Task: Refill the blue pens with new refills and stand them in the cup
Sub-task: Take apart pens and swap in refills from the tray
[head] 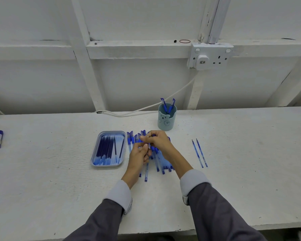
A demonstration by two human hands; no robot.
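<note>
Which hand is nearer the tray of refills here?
Left. The left hand is just right of the tray, not touching it; the right hand is farther right, over the loose pens, nearer the cup. Both grip one pen.

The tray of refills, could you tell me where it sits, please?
In the head view, the tray lies on the table, left of the pen pile, beside the left hand.
</note>
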